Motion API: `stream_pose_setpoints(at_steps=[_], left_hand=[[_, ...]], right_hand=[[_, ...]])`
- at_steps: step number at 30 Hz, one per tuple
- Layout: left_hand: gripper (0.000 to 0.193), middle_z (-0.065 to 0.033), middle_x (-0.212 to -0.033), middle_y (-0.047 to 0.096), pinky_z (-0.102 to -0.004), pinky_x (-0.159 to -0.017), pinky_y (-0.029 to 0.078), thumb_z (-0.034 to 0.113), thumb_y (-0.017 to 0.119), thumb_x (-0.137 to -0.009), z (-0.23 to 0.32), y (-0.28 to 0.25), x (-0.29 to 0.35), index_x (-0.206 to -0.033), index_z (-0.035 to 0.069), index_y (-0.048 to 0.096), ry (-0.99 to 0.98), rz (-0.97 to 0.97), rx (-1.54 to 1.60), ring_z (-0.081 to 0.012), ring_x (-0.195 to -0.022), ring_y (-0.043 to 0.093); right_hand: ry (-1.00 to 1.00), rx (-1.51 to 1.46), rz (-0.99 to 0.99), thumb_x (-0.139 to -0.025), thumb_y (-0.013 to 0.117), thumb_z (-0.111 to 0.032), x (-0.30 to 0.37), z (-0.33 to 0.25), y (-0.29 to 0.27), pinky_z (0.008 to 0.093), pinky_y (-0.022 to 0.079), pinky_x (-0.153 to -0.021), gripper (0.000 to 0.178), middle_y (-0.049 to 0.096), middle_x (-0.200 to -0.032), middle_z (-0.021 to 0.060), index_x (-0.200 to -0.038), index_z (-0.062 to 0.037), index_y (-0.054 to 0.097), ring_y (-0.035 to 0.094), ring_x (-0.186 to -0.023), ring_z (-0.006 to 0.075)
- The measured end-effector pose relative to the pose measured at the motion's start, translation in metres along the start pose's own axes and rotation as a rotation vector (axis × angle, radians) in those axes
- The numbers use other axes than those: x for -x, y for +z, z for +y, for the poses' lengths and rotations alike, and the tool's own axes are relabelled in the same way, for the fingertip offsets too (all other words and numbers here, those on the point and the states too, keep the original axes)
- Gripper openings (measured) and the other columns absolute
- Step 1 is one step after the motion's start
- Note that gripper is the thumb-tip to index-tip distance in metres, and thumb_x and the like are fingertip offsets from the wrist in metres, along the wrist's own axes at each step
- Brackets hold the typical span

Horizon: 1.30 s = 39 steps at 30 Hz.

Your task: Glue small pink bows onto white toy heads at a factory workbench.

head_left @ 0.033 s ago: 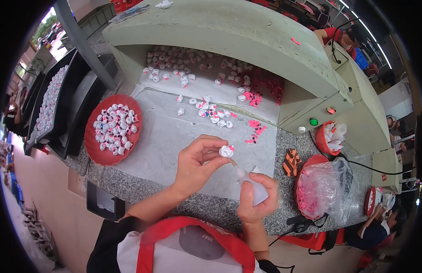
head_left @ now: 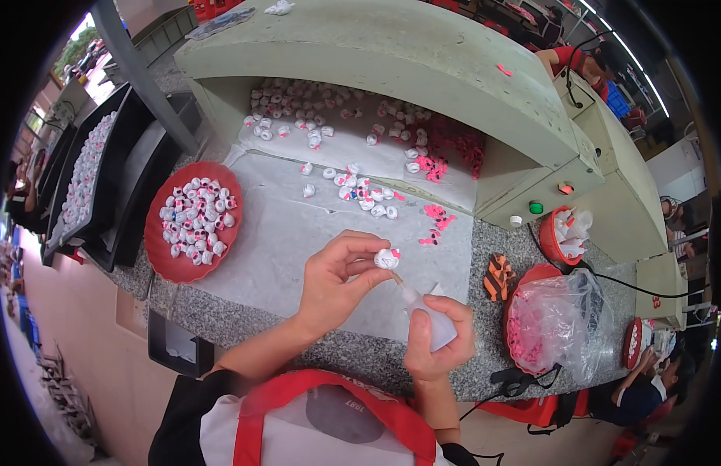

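Between the thumb and fingers of my left hand (head_left: 335,277) is a small round white figure head (head_left: 387,259) with a bit of pink on it. My right hand (head_left: 440,335) grips a translucent squeeze bottle (head_left: 432,326), its thin nozzle tilted up to the underside of the head. Whether the tip touches it I cannot tell. Beyond my hands, more white heads (head_left: 367,194) lie loose on the white sheet (head_left: 275,233). Beside them are small pink pieces (head_left: 436,215) with dark spots.
A pale green metal cabinet (head_left: 376,46) holds many more heads and pink pieces. On the left stand a red bowl (head_left: 160,247) of heads and black trays (head_left: 104,186). On the right are a plastic bag (head_left: 574,318) over a red bowl, an orange-black striped piece (head_left: 498,276) and a small red basket (head_left: 548,238).
Almost nothing differs. My right hand and the squeeze bottle have shifted very slightly left; my left hand and the head stay in place.
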<state>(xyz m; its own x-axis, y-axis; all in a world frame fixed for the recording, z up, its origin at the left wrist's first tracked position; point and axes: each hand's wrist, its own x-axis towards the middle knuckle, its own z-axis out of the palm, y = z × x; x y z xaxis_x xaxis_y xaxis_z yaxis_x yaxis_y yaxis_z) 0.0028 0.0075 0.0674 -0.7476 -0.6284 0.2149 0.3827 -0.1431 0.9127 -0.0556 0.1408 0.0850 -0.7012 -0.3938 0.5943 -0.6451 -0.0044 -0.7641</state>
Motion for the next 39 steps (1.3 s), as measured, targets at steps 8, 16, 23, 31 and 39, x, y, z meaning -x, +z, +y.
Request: stream_pose_setpoints(at_steps=[8,16,23,31,39], left_hand=[[0.029,-0.0132,-0.103,0.048,-0.0285,-0.081,0.049,-0.015,0.055,-0.071,0.0,-0.005,-0.002,-0.099,-0.007,0.051,0.046,-0.042,-0.085,-0.0192,-0.094,0.054],[0.03,-0.0141,-0.103,0.051,-0.0293,-0.081,0.049,-0.015,0.056,-0.07,0.0,-0.004,-0.001,-0.098,-0.007,0.051,-0.043,-0.036,0.018,-0.0197,-0.095,0.054],[0.032,-0.0143,-0.102,0.054,-0.0296,-0.079,0.049,-0.013,0.057,-0.07,0.007,-0.006,-0.003,-0.099,-0.005,0.05,-0.246,-0.059,0.143,-0.0214,-0.094,0.056],[0.033,-0.0127,-0.102,0.056,-0.036,-0.085,0.043,-0.01,0.059,-0.069,0.0,-0.013,-0.005,-0.099,-0.001,0.05,-0.359,-0.105,0.319,-0.0276,-0.098,0.055],[0.033,-0.0129,-0.101,0.056,-0.036,-0.085,0.044,-0.011,0.06,-0.068,0.002,-0.012,-0.004,-0.098,-0.001,0.051,-0.373,-0.105,0.318,-0.0285,-0.098,0.055]], right_hand=[[-0.076,0.041,-0.075,-0.066,0.062,-0.002,-0.007,-0.005,-0.005,0.026,0.046,-0.052,0.019,0.06,-0.07,0.0106,-0.083,0.001,0.055,0.059,-0.057,0.0201],[0.044,0.012,-0.03,-0.071,0.059,-0.008,-0.005,-0.006,-0.005,0.0238,0.044,-0.056,0.014,0.059,-0.073,0.0085,-0.082,0.0006,0.055,0.056,-0.061,0.0143],[-0.177,0.051,-0.05,-0.067,0.062,-0.002,-0.009,-0.003,-0.005,0.0257,0.045,-0.048,0.019,0.06,-0.068,0.011,-0.083,0.0024,0.053,0.058,-0.053,0.019],[-0.181,0.04,-0.029,-0.067,0.061,-0.001,-0.008,-0.002,-0.008,0.0258,0.044,-0.048,0.02,0.059,-0.068,0.0111,-0.084,0.003,0.053,0.057,-0.052,0.0195],[-0.071,0.057,-0.024,-0.068,0.06,-0.007,-0.002,-0.006,-0.01,0.0263,0.045,-0.059,0.015,0.06,-0.074,0.0095,-0.081,-0.0005,0.056,0.057,-0.064,0.0179]])
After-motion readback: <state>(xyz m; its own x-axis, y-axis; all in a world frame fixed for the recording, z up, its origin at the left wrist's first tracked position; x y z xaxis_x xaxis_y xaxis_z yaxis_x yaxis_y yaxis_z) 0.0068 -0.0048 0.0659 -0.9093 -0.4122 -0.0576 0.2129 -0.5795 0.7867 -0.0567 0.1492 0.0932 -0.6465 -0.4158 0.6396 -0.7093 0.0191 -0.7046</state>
